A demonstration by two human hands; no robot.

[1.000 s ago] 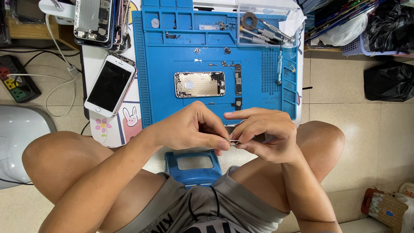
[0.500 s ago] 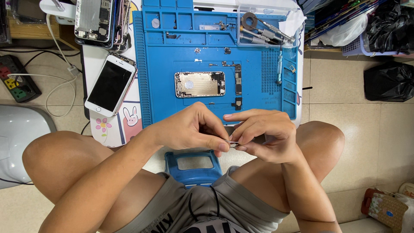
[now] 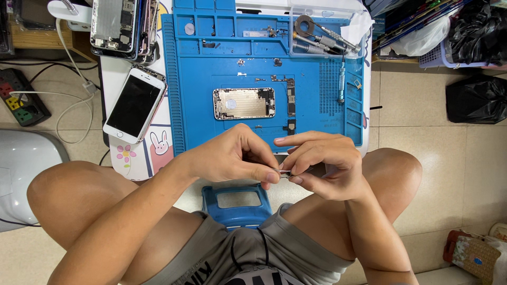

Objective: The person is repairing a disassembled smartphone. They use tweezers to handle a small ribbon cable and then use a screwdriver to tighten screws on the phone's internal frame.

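Both hands meet over the near edge of the surface, between the knees. Left hand (image 3: 232, 158) and right hand (image 3: 322, 163) are pinched fingertip to fingertip on a tiny metal part (image 3: 284, 173), thin, shiny, too small to ID.

Behind the hands: blue silicone repair mat (image 3: 200, 79), ribbed edges, moulded trays along top and right side. Centre of mat: bare phone housing (image 3: 244, 103), dull gold metal, rounded corners, w/ small dark parts just right of it. Slim screwdriver (image 3: 341, 82) upright on the mat's right grid; clear tray of metal tools (image 3: 322, 34) top right.

Left of mat: white phone (image 3: 134, 104), glossy black screen, tilted. Stack of stripped phone frames (image 3: 119, 26) above it. Blue plastic stool (image 3: 235, 203) under the hands.

Floor: beige tile. Power strip (image 3: 21, 97) far left, black bags (image 3: 475, 97) at right.
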